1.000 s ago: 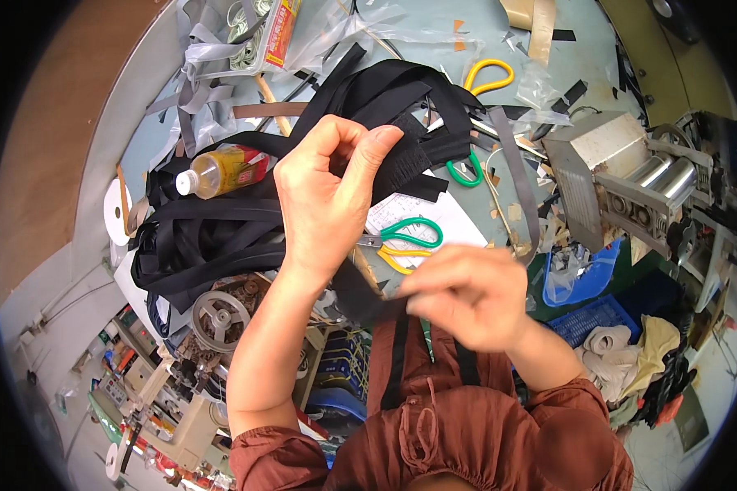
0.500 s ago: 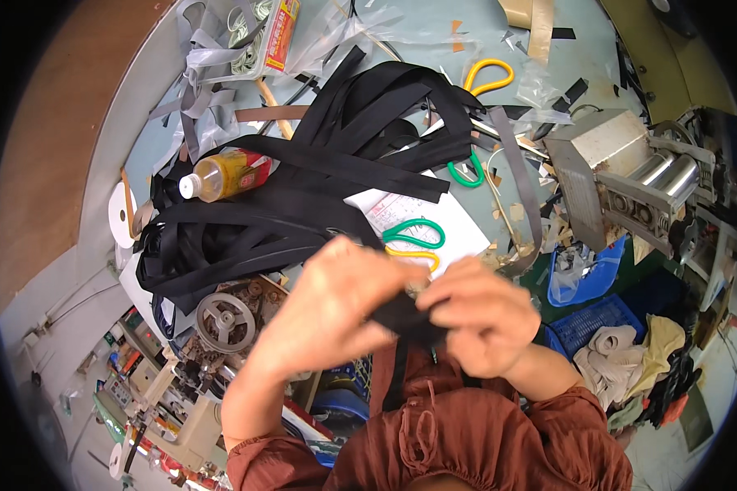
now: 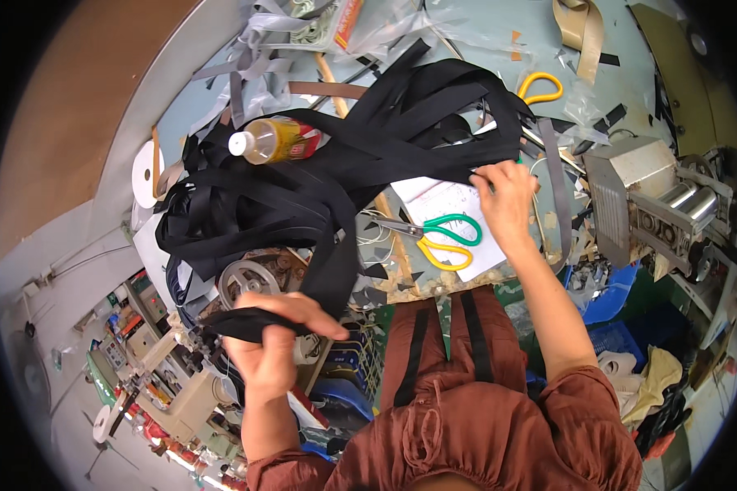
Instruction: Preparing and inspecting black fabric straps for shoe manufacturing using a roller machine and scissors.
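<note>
My left hand (image 3: 274,340) is at the lower left, closed round a black fabric strip (image 3: 332,270), which runs up from it into the heap of black strips (image 3: 246,217) on the table. At the middle right, my right hand (image 3: 508,196) reaches over the table, its fingers bent at the end of another black strip (image 3: 426,164). They cover that end. Below it, scissors (image 3: 454,231) with one green and one yellow handle lie partly on a written paper sheet (image 3: 487,258). A plastic bottle (image 3: 270,143) with a white cap lies on the heap.
More yellow-handled scissors (image 3: 540,87) lie at the far side. A metal machine with rollers (image 3: 680,200) stands right. A handwheel (image 3: 246,282) sits by the near-left table edge. A blue bin (image 3: 610,299) and cloths (image 3: 651,380) are lower right.
My hands, together in front of me over dark material, have parted. The left moved down and left with a black strip; the right reached up to a strip's end. The view shifted slightly.
</note>
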Action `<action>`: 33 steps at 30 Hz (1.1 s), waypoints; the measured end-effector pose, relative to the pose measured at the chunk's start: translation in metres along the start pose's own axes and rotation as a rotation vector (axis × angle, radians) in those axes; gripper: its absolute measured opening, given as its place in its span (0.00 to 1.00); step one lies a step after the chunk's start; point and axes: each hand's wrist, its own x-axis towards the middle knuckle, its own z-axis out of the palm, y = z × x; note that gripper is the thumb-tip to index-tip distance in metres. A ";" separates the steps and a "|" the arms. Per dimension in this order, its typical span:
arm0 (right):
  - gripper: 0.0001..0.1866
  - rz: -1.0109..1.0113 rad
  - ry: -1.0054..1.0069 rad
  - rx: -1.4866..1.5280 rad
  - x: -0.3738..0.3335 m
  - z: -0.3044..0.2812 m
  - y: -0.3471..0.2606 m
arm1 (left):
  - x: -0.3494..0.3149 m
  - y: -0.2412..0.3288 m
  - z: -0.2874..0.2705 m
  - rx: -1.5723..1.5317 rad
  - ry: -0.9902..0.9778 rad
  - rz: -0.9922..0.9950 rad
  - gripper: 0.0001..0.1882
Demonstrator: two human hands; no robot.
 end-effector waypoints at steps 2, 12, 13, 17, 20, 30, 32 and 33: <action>0.08 -0.129 0.176 -0.092 0.022 -0.033 -0.014 | -0.006 0.012 -0.015 0.074 0.147 0.155 0.13; 0.08 -0.845 -0.087 0.596 0.131 -0.207 -0.214 | 0.043 0.097 -0.015 0.698 0.014 0.612 0.12; 0.09 -0.883 -0.215 0.620 0.132 -0.221 -0.234 | 0.046 0.105 -0.017 0.634 0.000 0.599 0.10; 0.08 -0.626 -0.521 0.947 0.126 -0.266 -0.295 | 0.033 0.140 -0.025 0.171 -0.017 0.473 0.08; 0.15 -0.617 -0.412 1.212 0.122 -0.269 -0.301 | 0.026 0.164 -0.022 0.037 0.205 0.493 0.10; 0.10 -0.806 -0.062 1.210 0.078 -0.271 -0.353 | -0.026 0.196 -0.021 0.064 0.327 0.679 0.33; 0.09 -0.789 -0.107 1.195 0.066 -0.277 -0.357 | -0.035 0.195 -0.020 -0.010 0.314 0.714 0.32; 0.09 -0.780 -0.130 1.188 0.063 -0.279 -0.360 | -0.037 0.193 -0.022 -0.001 0.328 0.743 0.32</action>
